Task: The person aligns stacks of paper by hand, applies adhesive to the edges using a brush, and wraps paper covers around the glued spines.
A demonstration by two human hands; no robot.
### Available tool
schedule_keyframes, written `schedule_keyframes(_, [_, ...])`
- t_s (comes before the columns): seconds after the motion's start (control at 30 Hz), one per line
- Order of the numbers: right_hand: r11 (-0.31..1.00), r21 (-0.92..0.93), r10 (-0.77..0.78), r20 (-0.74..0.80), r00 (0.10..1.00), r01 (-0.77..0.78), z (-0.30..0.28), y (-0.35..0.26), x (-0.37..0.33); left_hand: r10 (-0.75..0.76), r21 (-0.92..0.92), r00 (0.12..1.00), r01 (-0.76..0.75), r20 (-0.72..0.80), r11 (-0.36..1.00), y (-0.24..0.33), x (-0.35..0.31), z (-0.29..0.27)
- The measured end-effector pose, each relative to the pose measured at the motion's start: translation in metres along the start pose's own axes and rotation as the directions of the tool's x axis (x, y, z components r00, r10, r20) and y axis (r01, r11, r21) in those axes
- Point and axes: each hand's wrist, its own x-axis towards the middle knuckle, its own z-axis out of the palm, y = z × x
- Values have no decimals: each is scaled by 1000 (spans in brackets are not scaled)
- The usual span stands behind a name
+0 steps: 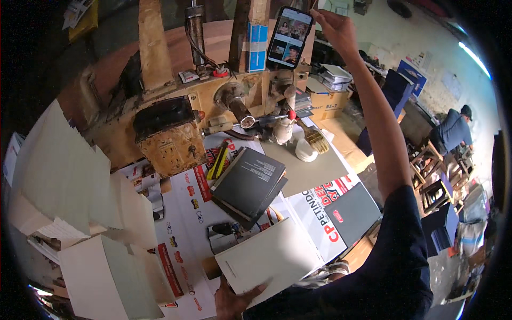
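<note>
A pale, cover-less book block (269,261) is being held at its lower edge by the left hand (232,303), the fingers closed around the bottom corner while the block is lying flat on the printed sheet covering the worktable (181,224). The right hand (335,29) is being raised high, at full arm's stretch, to a phone (289,37) that is propped upright against a wooden post (258,32); the fingers are being pinched narrowly at the phone's top right corner. A stack of dark-covered books (249,184) is lying just above the pale block, and a grey board (306,165) is resting beside it to the right. A brush (316,140) is lying on that board. Stacks of pale book blocks (69,176) are being kept along the left side of the table.
</note>
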Motion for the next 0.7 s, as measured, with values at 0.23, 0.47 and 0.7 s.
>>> schedule_keyframes(0.23, [983, 146, 99, 97, 990, -112, 23, 42, 22, 27, -12, 999, -26, 19, 1000, 8, -1, 4])
schedule_keyframes(0.47, [965, 44, 243, 210, 947, -258, 10, 3, 19, 28, -98, 1000, -26, 14, 995, 2, -2, 3])
schedule_keyframes(0.7, [994, 96, 65, -243, 968, -42, 4, 16, -12, 55, 61, 998, -55, -5, 997, 3, 0, 6])
